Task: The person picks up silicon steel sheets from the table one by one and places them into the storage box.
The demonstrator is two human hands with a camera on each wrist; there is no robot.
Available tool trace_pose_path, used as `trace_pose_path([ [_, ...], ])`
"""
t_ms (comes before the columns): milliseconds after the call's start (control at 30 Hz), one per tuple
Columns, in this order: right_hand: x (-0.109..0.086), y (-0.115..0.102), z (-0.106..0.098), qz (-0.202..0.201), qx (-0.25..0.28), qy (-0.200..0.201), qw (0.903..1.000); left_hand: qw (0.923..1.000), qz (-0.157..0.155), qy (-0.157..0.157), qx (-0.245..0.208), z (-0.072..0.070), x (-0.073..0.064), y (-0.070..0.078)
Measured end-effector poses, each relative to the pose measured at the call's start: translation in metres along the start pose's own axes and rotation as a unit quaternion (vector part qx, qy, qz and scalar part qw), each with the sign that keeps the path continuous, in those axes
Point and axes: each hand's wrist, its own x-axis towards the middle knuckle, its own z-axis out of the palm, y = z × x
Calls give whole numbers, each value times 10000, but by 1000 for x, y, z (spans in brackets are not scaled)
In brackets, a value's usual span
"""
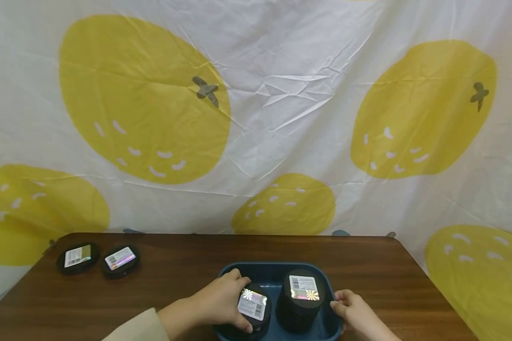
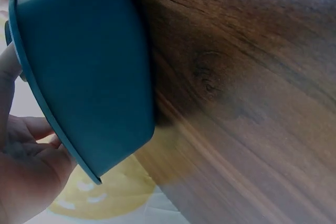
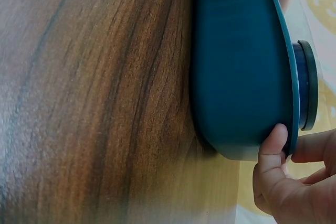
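Observation:
A deep blue plastic tub stands at the table's near edge, seen from the side in the left wrist view. My left hand reaches over its left side and grips a round black container with a white, shiny label on top, thumb at the near side and fingers at the far side. Beside it in the tub, a taller black cylinder with a similar label rises higher, its top above the rim in the right wrist view. My right hand pinches the tub's right rim between thumb and fingers.
Two flat black round pieces with labels lie side by side at the back left of the brown wooden table. Behind the table hangs a white cloth with large yellow fruit prints.

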Motion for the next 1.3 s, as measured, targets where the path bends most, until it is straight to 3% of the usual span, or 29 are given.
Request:
trace_pose_path([
  [400,0,-2,-1,-43,164,-4,9999,9947,244,-341,935,4,6,3],
  [600,0,0,-2,17,-4,5,10000,9929,234,-394,1096,9,6,5],
  [1067,3,2,0,-63,156,13,9999,9884,301,-355,1444,7,2,2],
  [1200,1,3,-1,-73,240,-176,9995,9922,222,-421,1148,6,-4,1],
  [1300,0,4,-3,-145,253,-290,9992,9973,216,-441,553,4,-9,-3],
])
